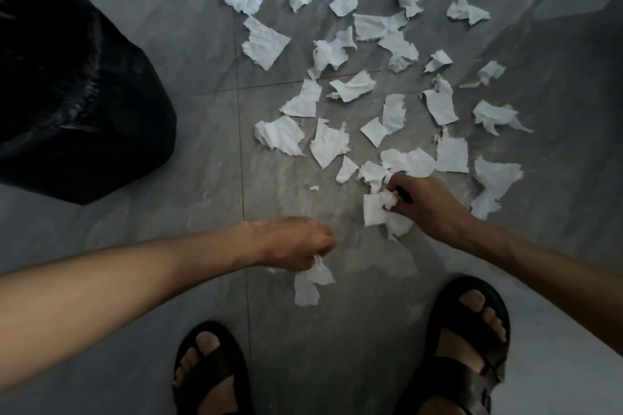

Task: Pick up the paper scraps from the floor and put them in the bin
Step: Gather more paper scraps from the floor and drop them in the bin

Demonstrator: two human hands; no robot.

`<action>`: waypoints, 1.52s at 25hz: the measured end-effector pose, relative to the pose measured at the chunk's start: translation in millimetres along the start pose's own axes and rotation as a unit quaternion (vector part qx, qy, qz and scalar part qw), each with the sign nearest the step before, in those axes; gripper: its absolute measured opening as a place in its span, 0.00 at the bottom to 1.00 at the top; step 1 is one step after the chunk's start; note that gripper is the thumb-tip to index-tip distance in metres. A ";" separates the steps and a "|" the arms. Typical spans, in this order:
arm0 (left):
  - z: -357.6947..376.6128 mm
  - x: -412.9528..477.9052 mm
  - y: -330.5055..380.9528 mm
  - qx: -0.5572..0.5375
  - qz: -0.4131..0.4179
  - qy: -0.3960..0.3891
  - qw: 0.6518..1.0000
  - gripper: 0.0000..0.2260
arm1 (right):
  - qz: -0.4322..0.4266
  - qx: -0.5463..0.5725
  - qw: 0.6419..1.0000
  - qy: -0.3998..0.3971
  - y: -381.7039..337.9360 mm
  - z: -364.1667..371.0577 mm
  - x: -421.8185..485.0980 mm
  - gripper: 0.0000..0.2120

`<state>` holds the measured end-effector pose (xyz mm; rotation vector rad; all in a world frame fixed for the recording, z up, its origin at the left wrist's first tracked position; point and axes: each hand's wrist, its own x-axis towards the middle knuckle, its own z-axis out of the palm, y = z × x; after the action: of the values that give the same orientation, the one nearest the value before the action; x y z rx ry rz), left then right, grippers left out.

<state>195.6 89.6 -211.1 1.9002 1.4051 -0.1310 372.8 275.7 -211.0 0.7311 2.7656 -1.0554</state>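
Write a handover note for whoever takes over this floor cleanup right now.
The left hand grips a bunch of white torn paper scraps down near the grey tiled floor. The right hand grips another bunch at the scatter's near edge. The black bag-lined bin stands to the left, apart from both hands; its inside is hidden. Done: two handfuls gathered. Left: bin both, then clear the many loose scraps ahead.

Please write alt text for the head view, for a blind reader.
Seen from above, the left hand and the right hand each grip white paper scraps over a grey floor strewn with many more. A black bin stands at left.
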 end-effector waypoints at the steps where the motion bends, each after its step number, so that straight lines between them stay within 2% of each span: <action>1: 5.0 0.5 -2.6 0.011 -0.008 -0.011 1.000 0.07 | 0.002 0.008 1.000 0.003 -2.7 -1.6 0.4 0.10; 5: 18.4 -0.4 -10.7 -0.019 -0.007 -0.047 0.999 0.17 | 0.006 0.016 1.000 -0.004 -10.8 0.6 -0.3 0.07; 8: 27.2 0.8 -9.0 -0.027 0.002 -0.083 0.996 0.19 | 0.011 0.015 1.000 -0.010 -14.6 2.1 0.1 0.07; 10: 33.7 -2.3 -7.7 -0.026 -0.004 -0.069 0.997 0.20 | 0.011 0.016 1.000 -0.012 -16.2 2.5 1.3 0.06; 15: 51.2 -10.3 0.2 0.025 0.044 0.004 0.999 0.18 | 0.008 0.016 0.999 -0.029 -21.0 6.1 2.7 0.07; 18: 49.4 -13.1 -9.6 0.026 0.053 0.017 0.998 0.13 | 0.000 0.016 0.999 -0.035 -23.0 7.7 4.0 0.06; 21: 42.7 -17.9 -23.7 0.012 0.019 0.028 0.999 0.05 | -0.008 0.022 0.999 -0.038 -24.4 11.0 2.8 0.05; 24: 29.4 -18.9 -33.0 -0.017 -0.028 0.069 0.997 0.04 | -0.010 0.023 0.999 -0.043 -24.9 16.9 1.3 0.05; 27: -2.2 -19.3 -41.6 -0.081 -0.064 0.152 0.983 0.04 | -0.015 0.029 0.999 -0.040 -24.1 22.2 1.6 0.06; 30: -33.1 -23.5 -53.8 -0.094 -0.095 0.208 0.969 0.05 | -0.019 0.024 0.999 -0.042 -24.2 24.4 1.4 0.06; 35: -39.0 -25.3 -64.5 -0.079 -0.130 0.226 0.962 0.05 | 0.003 0.033 0.999 -0.038 -21.7 24.3 4.4 0.07; 38: -26.0 -21.7 -66.2 -0.097 -0.172 0.199 0.960 0.12 | 0.008 0.032 0.999 -0.034 -22.0 24.8 5.9 0.06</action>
<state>121.6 96.1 -215.5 1.5591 1.9366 0.2285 355.3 247.8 -218.0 0.7103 2.6757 -1.1480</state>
